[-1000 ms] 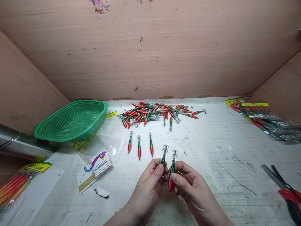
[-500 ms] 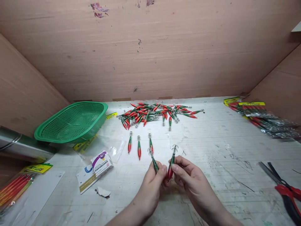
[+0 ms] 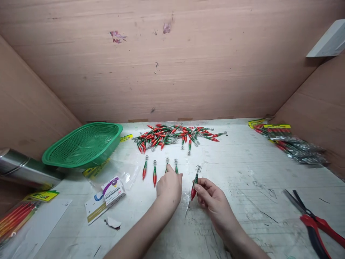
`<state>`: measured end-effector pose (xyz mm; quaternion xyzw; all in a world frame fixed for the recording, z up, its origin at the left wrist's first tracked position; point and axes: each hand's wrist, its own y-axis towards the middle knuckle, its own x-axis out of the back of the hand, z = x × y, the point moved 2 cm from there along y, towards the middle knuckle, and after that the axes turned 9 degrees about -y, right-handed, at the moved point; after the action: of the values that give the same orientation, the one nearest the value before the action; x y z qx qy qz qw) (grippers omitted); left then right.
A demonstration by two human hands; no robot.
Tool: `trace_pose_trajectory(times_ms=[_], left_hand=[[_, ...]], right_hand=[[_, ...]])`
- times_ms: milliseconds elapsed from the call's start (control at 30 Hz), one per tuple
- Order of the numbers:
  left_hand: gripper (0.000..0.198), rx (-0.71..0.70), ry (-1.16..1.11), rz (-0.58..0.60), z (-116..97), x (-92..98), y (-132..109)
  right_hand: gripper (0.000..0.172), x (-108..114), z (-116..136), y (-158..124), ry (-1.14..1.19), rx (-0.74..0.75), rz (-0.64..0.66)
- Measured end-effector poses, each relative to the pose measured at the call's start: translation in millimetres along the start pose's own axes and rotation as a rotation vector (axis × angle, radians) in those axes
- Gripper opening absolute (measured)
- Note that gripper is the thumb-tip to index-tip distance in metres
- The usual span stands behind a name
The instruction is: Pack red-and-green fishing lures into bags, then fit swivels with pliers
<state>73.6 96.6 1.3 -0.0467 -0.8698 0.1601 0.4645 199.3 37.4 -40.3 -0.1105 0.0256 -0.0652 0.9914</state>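
My right hand (image 3: 211, 194) pinches a red and green squid jig (image 3: 194, 186) upright, its hook crown at the top and a thin pale line at its lower end. My left hand (image 3: 169, 186) is over a row of similar jigs, index finger and thumb apart. Its index finger lies over the third squid jig (image 3: 167, 160). A fourth squid jig (image 3: 176, 166) shows between that finger and the thumb, its lower part hidden by the hand. To the left lie two more, a squid jig (image 3: 145, 171) and another squid jig (image 3: 154, 174).
A pile of jigs (image 3: 172, 135) lies at the back. The green basket (image 3: 81, 144), a small box (image 3: 113, 190) and a metal cylinder (image 3: 27, 169) are left. Bagged jigs (image 3: 293, 144) and red-handled pliers (image 3: 309, 217) lie right. Cardboard walls (image 3: 202, 72) surround the surface.
My left hand has moved forward and left to the row, and the jig it held now lies fourth there. The third jig looks straighter. My right hand still holds its jig.
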Motion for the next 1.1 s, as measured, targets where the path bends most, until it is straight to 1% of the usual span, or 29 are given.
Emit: trace_pose_trajectory(times_ms=[33,67,133,167,200,233,300,367,467,533,600,633,700,767,833,900,967,1033,1100], left_hand=[[0.030,-0.054,-0.057,0.023,3,0.8,-10],[0.031,-0.130,-0.156,0.075,5,-0.4,-20],[0.032,-0.323,-0.540,0.263,10,-8.4,-39],[0.033,-0.369,-0.711,0.347,13,-14.1,-47],[0.035,-0.376,-0.857,0.404,16,-20.3,-52],[0.038,-0.348,-0.963,0.431,19,-26.3,-55],[0.049,-0.248,-1.129,0.418,24,-35.7,-54],[0.059,-0.178,-1.269,0.387,25,-40.0,-49],[0.060,-0.158,-1.408,0.320,27,-40.1,-42],[0.056,-0.164,-1.454,0.273,31,-40.5,-39],[0.055,-0.163,-1.463,0.252,37,-42.5,-37],[0.055,-0.163,-1.461,0.246,40,-43.8,-36],[0.053,-0.166,-1.460,0.237,44,-45.9,-35],[0.052,-0.168,-1.451,0.240,44,-47.1,-36],[0.053,-0.161,-1.418,0.262,43,-47.7,-38],[0.054,-0.147,-1.381,0.293,41,-47.6,-41],[0.056,-0.131,-1.358,0.326,40,-47.2,-43],[0.056,-0.113,-1.343,0.368,39,-47.1,-45],[0.056,-0.096,-1.335,0.420,38,-48.0,-49]], right_hand=[[0.048,-1,1,-2,-0.024,0.015,0.001],[0.046,-1,3,-5,-0.053,0.034,0.004],[0.044,-2,7,-11,-0.134,0.085,0.018],[0.043,0,9,-13,-0.190,0.115,0.024],[0.042,2,11,-14,-0.258,0.149,0.025],[0.042,5,13,-14,-0.338,0.186,0.016],[0.043,13,15,-6,-0.528,0.265,-0.027],[0.044,19,14,10,-0.738,0.335,-0.061],[0.045,18,10,39,-1.022,0.392,0.005],[0.050,15,7,55,-1.167,0.390,0.044],[0.055,18,4,64,-1.281,0.366,0.044],[0.057,24,2,65,-1.329,0.348,0.031],[0.061,44,-3,63,-1.408,0.303,-0.019],[0.065,73,-11,51,-1.463,0.243,-0.110],[0.068,106,-20,26,-1.500,0.176,-0.229],[0.067,139,-28,-11,-1.525,0.119,-0.329],[0.059,169,-32,-53,-1.539,0.098,-0.357],[0.061,198,-30,-90,-1.532,0.094,-0.360],[0.053,225,-23,-112,-1.493,0.071,-0.505]])
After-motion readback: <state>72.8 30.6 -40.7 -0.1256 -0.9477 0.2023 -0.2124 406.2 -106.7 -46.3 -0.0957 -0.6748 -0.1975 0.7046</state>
